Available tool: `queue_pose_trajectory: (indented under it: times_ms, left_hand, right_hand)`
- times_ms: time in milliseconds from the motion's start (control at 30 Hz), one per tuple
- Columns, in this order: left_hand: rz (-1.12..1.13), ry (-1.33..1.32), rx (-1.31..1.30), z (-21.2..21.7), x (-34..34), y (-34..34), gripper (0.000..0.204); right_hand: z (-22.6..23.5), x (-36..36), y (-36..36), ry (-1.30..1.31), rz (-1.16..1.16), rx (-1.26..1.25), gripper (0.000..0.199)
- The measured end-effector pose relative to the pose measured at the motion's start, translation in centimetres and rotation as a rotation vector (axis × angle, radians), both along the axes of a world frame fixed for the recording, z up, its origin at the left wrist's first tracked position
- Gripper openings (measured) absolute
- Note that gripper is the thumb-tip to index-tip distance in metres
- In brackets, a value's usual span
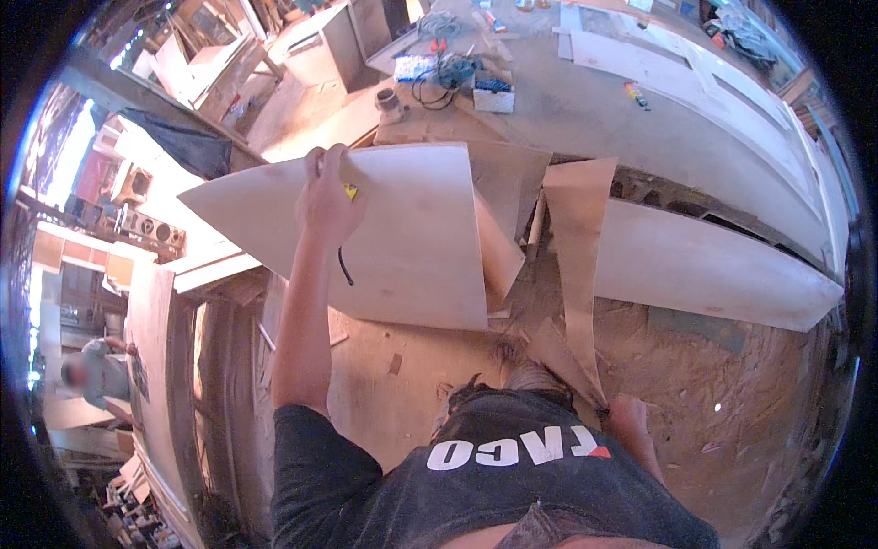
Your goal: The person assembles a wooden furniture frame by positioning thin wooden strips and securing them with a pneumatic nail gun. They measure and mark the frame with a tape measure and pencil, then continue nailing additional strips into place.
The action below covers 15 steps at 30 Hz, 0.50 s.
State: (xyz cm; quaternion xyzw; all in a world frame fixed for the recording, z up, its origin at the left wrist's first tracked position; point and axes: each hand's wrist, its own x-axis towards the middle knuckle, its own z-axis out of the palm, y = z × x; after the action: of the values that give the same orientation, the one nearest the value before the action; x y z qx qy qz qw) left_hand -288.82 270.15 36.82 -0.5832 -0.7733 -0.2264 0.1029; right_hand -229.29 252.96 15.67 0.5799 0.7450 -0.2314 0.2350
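Note:
My left hand [327, 188] is closed over the upper edge of a large white-faced wooden panel [412, 238], pointed at its left end and standing tilted in front of me. A small yellow thing [350, 191] shows at that hand; a dark strap [345, 267] hangs against the panel just below. My right hand [629, 423] is low on the right, closed at the narrow lower end of a tapered brown board [583, 242]; its fingertips are partly hidden. Another pale pointed panel [709, 265] leans to the right of that board, against the worktable.
A wide worktable [549, 110] lies ahead, bearing white frames [677, 64], a small box [494, 94] and tangled cables [448, 78]. Boards stand along the left, where another person [96, 375] is at work. Offcuts lie on the dusty floor [384, 393].

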Motion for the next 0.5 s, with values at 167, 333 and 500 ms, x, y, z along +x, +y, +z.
queue_pose_trajectory:
  times_ms: [167,333,500]
  left_hand:
    - [-0.098,0.06,0.182,-0.1,3.5,-8.2,0.059]
    - [-0.045,0.165,0.255,-0.9,4.9,-19.5,0.061]
    - [-0.007,0.122,0.311,-2.1,6.2,-25.2,0.063]
  right_hand:
    - [1.4,-0.3,2.1,0.043,-0.048,0.025,0.02]
    - [3.8,-4.2,7.4,0.062,0.105,0.041,0.025]
    - [5.0,-9.4,11.2,0.242,0.245,0.123,0.03]
